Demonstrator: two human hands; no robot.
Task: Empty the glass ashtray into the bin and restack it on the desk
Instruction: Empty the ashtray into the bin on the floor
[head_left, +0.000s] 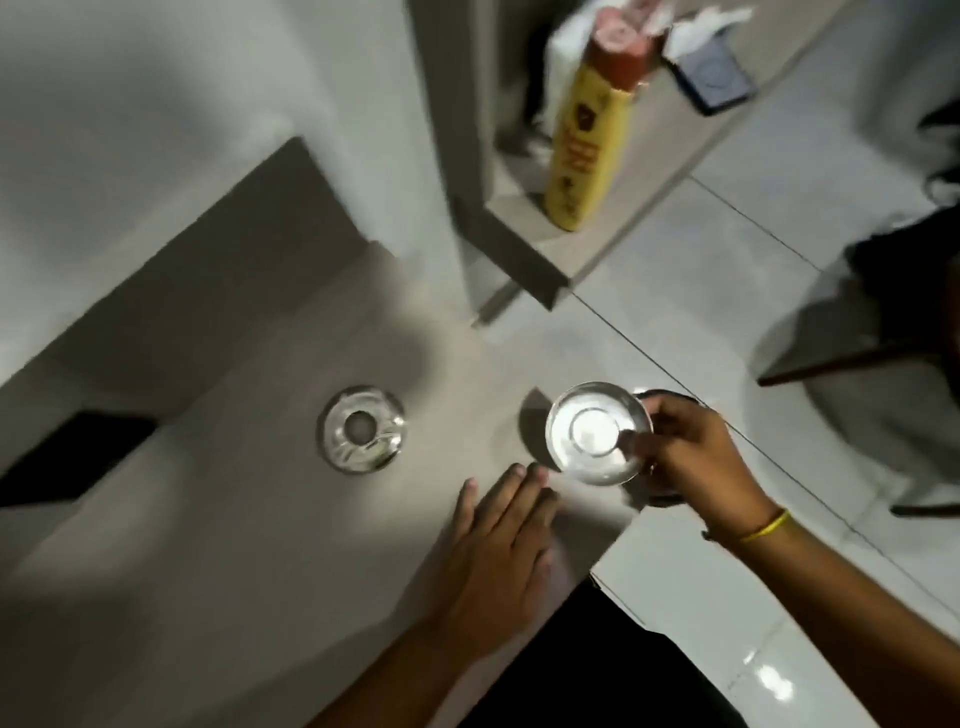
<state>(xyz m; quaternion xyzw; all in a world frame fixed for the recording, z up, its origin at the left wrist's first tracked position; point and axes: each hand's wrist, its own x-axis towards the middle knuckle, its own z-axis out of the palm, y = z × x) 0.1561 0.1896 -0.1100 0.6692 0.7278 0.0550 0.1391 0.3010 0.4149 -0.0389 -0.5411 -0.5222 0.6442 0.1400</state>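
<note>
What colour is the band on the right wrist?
Yellow: the wristband shows plainly in the head view, the only view.

Clear, glossy glass ashtray (363, 429) on the matt, smooth grey surface (218, 519); shiny glass ashtray in hand (598, 432); glossy floor tiles (727, 623).

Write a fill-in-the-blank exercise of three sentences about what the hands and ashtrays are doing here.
1. The right hand holds a glass ashtray by its ____.
2. The left hand rests ____ on the desk.
3. A second ashtray sits on the desk to the ____ of the held one.

Missing words: rim; flat; left
</note>
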